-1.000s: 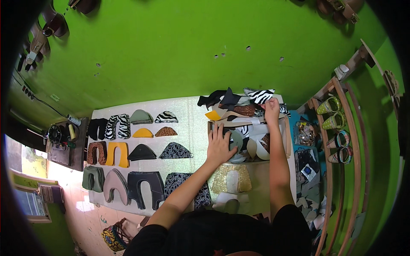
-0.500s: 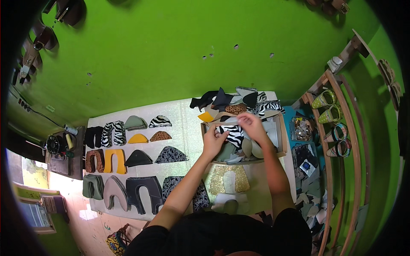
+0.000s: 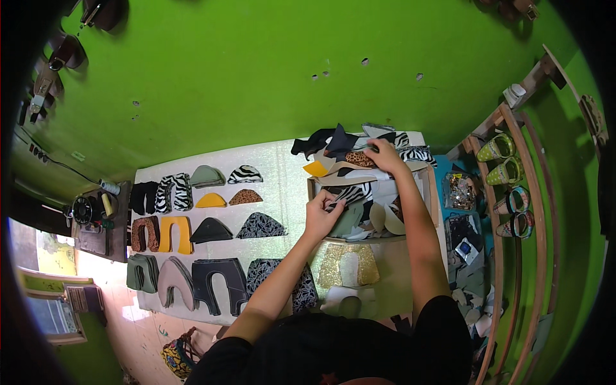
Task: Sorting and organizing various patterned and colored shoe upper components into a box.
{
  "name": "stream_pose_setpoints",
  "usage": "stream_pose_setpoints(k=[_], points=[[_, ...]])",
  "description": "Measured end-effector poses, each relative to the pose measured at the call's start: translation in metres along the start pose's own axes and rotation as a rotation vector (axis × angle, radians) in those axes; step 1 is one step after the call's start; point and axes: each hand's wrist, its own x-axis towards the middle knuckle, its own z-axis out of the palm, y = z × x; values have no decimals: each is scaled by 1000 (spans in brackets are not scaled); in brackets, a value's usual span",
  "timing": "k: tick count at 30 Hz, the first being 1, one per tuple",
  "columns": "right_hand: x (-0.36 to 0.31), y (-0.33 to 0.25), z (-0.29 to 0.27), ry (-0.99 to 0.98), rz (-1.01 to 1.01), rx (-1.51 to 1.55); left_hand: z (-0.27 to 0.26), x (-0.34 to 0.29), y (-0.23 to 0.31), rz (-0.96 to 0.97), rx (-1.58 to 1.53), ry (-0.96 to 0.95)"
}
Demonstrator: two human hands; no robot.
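My left hand (image 3: 323, 213) is closed on a zebra-print piece (image 3: 350, 194), holding it over the left part of an open cardboard box (image 3: 432, 196). Cut pieces in grey, green and beige (image 3: 385, 218) fill the box. My right hand (image 3: 385, 156) is over the heap of scraps along the box's far side, beside a leopard-print scrap (image 3: 359, 158). Its fingers are curled together, and what lies between them is too small to make out. Black scraps (image 3: 316, 141), a yellow scrap (image 3: 315, 168) and another zebra-print scrap (image 3: 417, 154) lie in that heap.
Stacks of cut shapes cover the table's left, among them dark arches (image 3: 219, 282), green half-rounds (image 3: 207, 176) and a yellow arch (image 3: 175, 234). A gold glitter arch (image 3: 330, 263) lies before the box. At right stand a wooden rack (image 3: 513, 256) with sandals (image 3: 499, 172) and scrap-filled bins (image 3: 461, 192).
My right hand has moved away from the zebra-print piece to the scraps at the far side. My left hand keeps the piece, now tilted and bunched. The whole view has shifted slightly.
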Motion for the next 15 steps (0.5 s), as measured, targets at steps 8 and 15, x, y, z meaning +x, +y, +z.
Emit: stream_pose_setpoints(k=[8, 15], points=[[-27, -35, -4, -66, -138, -68, -3, 3, 5, 59, 209, -13], [-24, -37, -16, -242, 2, 641, -4, 4, 6, 64, 118, -30]])
